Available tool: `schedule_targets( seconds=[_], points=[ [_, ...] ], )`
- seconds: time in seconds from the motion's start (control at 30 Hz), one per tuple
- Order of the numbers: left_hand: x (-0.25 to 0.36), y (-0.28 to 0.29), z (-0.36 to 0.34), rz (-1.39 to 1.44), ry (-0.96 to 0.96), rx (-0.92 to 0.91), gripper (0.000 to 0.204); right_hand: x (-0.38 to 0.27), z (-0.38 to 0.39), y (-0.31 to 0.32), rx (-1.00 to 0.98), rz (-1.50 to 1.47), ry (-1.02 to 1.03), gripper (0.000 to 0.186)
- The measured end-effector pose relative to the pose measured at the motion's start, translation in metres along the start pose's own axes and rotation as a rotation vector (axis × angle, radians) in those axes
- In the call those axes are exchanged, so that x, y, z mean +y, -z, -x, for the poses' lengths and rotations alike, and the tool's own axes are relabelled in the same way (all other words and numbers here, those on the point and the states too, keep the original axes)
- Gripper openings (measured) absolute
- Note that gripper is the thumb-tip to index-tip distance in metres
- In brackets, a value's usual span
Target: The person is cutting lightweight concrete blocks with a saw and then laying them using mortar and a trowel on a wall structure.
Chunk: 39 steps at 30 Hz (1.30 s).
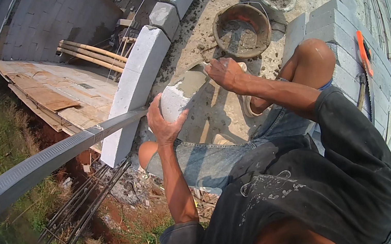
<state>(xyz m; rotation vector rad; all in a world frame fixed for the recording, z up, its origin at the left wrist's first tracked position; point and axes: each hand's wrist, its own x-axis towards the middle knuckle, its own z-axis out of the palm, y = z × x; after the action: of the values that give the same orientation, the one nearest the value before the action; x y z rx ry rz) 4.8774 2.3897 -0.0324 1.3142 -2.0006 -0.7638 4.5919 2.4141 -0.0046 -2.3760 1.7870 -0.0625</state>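
Note:
My left hand (pixel 164 122) grips the near end of a pale grey building block (pixel 171 103), thumb and fingers on either side. Wet grey mortar (pixel 192 82) coats the block's far part. At that coated end my right hand (pixel 225 73) is closed round what looks like a trowel; its handle is hidden in the fist and its blade is hard to tell from the mortar. Just beyond the right hand stands a round brown bucket (pixel 250 53) with mortar inside. The block is held above the floor between my bent legs, beside a low row of pale blocks (pixel 137 74).
A second mortar bucket (pixel 285 9) stands farther back. Pale blocks (pixel 326 20) are stacked at the right, with an orange-handled saw (pixel 364 53) on them. A long metal bar (pixel 55 159) reaches in from the left. Steel rods (pixel 73 214) jut out over lower ground.

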Motion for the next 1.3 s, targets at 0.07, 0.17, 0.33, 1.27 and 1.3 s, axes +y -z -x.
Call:
schedule_targets(
  seconds=[0.07, 0.17, 0.33, 1.27, 1.3],
  points=[
    [-0.002, -0.001, 0.0, -0.053, -0.019, -0.008, 0.084, 0.014, 0.002, -0.003, 0.01, 0.06, 0.038, 0.019],
    [-0.009, -0.001, -0.001, 0.07, 0.109, 0.031, 0.085, 0.028, 0.012, -0.003, -0.008, -0.043, -0.243, 0.017],
    [-0.019, 0.001, -0.004, 0.098, 0.092, 0.06, 0.085, 0.022, 0.037, 0.013, -0.367, -1.796, -0.922, 0.038],
    [0.014, 0.0, -0.014, -0.066, 0.082, -0.078, 0.089, 0.207, 0.024, 0.194, -0.176, 0.616, -0.733, 0.014],
    [0.013, 0.003, -0.014, -0.125, 0.035, -0.109, 0.095, 0.21, 0.009, 0.185, -0.129, 0.652, -0.836, 0.022]
  ],
)
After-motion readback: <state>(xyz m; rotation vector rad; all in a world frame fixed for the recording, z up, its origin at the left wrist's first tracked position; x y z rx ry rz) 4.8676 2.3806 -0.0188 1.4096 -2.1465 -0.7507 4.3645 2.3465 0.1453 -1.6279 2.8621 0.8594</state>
